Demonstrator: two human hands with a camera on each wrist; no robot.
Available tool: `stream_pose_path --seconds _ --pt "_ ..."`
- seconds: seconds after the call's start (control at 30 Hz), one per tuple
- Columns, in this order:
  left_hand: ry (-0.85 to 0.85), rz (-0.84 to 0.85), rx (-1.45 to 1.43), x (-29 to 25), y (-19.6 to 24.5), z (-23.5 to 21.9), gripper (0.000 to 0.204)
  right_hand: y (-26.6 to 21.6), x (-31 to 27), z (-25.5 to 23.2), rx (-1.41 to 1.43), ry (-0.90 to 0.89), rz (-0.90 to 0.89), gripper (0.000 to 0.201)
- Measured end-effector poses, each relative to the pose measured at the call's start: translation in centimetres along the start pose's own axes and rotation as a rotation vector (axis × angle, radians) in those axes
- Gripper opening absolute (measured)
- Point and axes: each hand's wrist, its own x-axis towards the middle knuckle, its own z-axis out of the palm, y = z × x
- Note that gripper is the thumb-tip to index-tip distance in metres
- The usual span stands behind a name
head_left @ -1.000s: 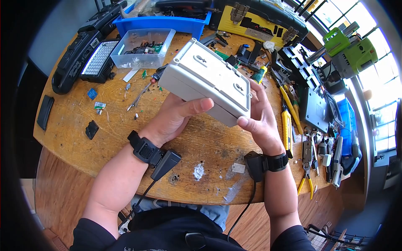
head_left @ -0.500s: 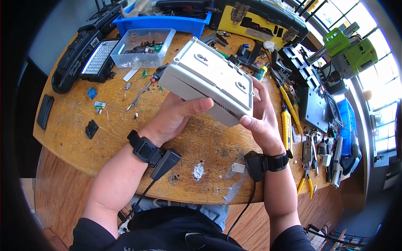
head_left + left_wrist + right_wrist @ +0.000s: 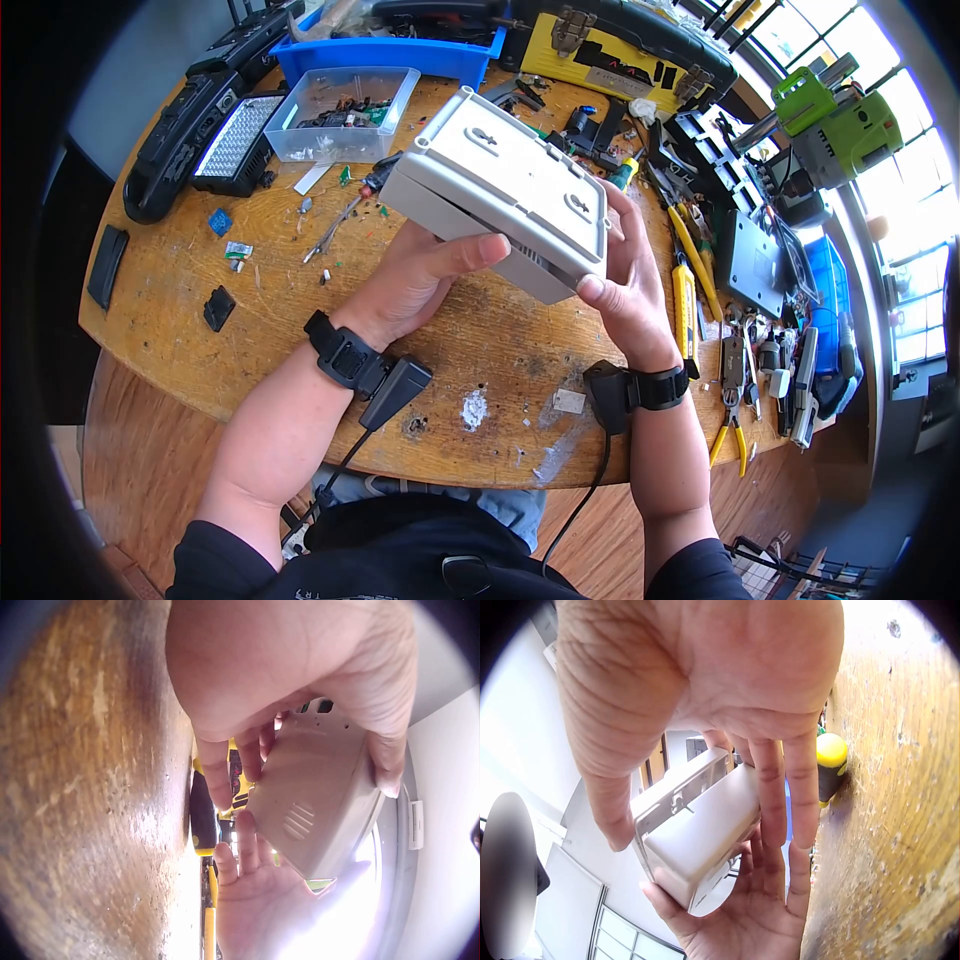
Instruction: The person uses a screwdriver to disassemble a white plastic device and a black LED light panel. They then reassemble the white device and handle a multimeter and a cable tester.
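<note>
An off-white plastic box (image 3: 450, 208) is held up over the workbench, its back cover (image 3: 530, 172) with two keyhole slots facing up. My left hand (image 3: 425, 272) grips the box from below and the left, thumb along its near side. At the right end my right hand (image 3: 635, 300) holds the cover, thumb at the near corner and fingers on the far side. A gap parts the cover from the body (image 3: 705, 832) at that end in the right wrist view. Small slots mark the box's underside (image 3: 311, 799) in the left wrist view.
A clear bin (image 3: 340, 145) of small parts and a blue tray (image 3: 400, 65) stand at the back left. Behind the box sits a yellow-black toolbox (image 3: 610, 65). Pliers (image 3: 732, 430), a yellow cutter (image 3: 685, 310) and a green drill (image 3: 850, 125) line the right side.
The right end of the back cover has lifted slightly away from the body, widening the gap along the near side. My right hand has moved a little to the right with it.
</note>
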Motion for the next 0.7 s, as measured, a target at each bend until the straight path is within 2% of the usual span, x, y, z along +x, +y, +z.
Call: stream_pose_path --seconds 0.7 --pt "-0.008 -0.003 0.001 -0.08 0.05 0.0 0.088 -0.01 0.07 -0.09 -0.032 0.011 0.01 0.106"
